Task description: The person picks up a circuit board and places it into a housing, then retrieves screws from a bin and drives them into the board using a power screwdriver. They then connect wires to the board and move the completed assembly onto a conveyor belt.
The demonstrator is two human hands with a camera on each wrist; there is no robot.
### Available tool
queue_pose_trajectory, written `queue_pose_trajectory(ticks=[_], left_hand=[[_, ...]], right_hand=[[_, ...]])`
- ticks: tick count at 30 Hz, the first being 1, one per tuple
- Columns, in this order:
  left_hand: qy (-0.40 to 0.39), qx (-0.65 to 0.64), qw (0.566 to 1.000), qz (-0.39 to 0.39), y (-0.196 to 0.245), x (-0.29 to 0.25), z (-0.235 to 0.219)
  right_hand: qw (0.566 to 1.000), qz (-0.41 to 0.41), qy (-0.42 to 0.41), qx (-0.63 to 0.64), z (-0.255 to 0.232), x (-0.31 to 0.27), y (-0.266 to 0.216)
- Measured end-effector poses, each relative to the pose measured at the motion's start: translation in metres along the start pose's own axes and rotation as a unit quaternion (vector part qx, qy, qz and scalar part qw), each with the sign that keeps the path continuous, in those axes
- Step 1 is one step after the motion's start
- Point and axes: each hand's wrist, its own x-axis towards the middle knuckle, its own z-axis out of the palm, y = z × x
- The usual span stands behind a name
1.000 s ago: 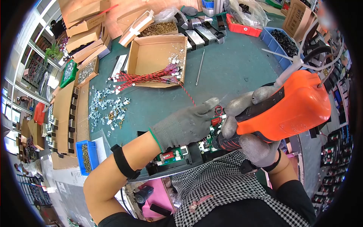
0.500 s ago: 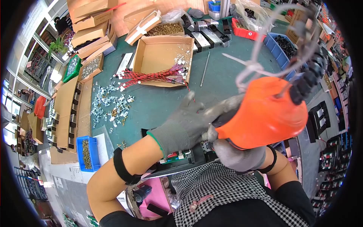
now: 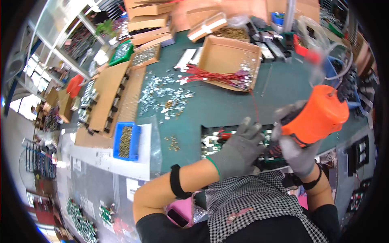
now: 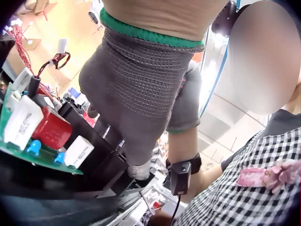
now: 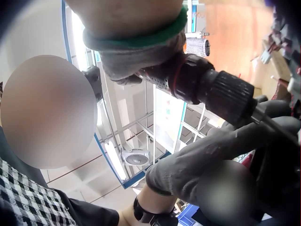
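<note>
My right hand (image 3: 299,152) grips an orange and black power screwdriver (image 3: 318,115), its front end pointing down toward a green circuit board (image 3: 210,146) in a black housing (image 3: 208,130). In the right wrist view the black chuck (image 5: 229,94) carries a thin metal bit (image 5: 272,123) that runs past the left fingers; its tip is hidden. My left hand (image 3: 243,152), gloved in grey, lies over the board with fingers stretched out. The left wrist view shows a red component (image 4: 52,129) and white blocks on the board beside that hand.
Behind the board a cardboard tray (image 3: 219,54) bears a bundle of red wires (image 3: 214,75). Silver metal pieces (image 3: 162,95) lie scattered to the left, near a blue bin (image 3: 135,141) of small brass-coloured parts. Black heatsinks and a red bin (image 3: 300,47) stand at the back right.
The head view has turned, so the table shifts right in it. The screwdriver no longer overlaps my left hand; the hands stand further apart and more of the board shows.
</note>
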Motion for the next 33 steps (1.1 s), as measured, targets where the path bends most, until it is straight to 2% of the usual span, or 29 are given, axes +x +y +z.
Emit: queue_pose_trajectory(ticks=[2,3,5,8,10,12,14,17,19,21,23,28,32,33], left_hand=[[-0.017,-0.008,1.000,-0.014,0.005,-0.011,-0.009],[0.020,-0.011,0.999,-0.036,0.008,-0.017,-0.014],[0.094,-0.020,0.993,-0.072,0.010,-0.033,-0.024],[0.168,0.072,0.969,-0.169,-0.006,-0.067,-0.041],[0.163,0.085,0.945,-0.272,-0.041,-0.100,-0.046],[0.138,0.120,0.890,-0.419,-0.083,-0.134,-0.028],[0.095,0.137,0.850,-0.499,-0.106,-0.157,-0.009],[0.013,0.004,0.792,-0.610,-0.119,-0.160,0.001],[0.007,-0.003,0.792,-0.610,-0.122,-0.160,-0.001],[-0.007,-0.008,0.797,-0.604,-0.126,-0.158,0.000],[-0.027,0.000,0.800,-0.599,-0.131,-0.157,0.000],[0.042,-0.007,0.825,-0.563,-0.134,-0.155,-0.003],[0.110,0.020,0.824,-0.555,-0.150,-0.162,0.005],[0.138,0.052,0.839,-0.524,-0.149,-0.160,0.005]], right_hand=[[0.995,0.050,0.066,0.054,0.008,0.002,-0.011],[0.988,0.088,0.107,0.070,0.010,0.001,-0.013],[0.993,0.066,0.082,0.053,0.008,-0.001,-0.010],[0.991,0.064,0.069,0.090,0.007,0.000,-0.015],[0.988,0.062,0.078,0.116,0.008,-0.001,-0.017],[0.987,0.052,0.091,0.121,0.009,-0.003,-0.013],[0.983,0.058,0.097,0.144,0.010,-0.004,-0.016],[0.984,0.063,0.082,0.143,0.008,-0.002,-0.015],[0.980,0.101,0.064,0.157,0.005,-0.001,-0.020],[0.993,0.028,0.043,0.110,0.004,-0.004,-0.009],[0.995,0.001,0.024,0.097,0.000,-0.004,-0.002],[0.996,0.013,0.022,0.088,-0.002,0.001,-0.003],[0.980,0.059,0.059,0.183,0.002,0.009,-0.010],[0.976,0.065,0.070,0.195,0.002,0.012,-0.010]])
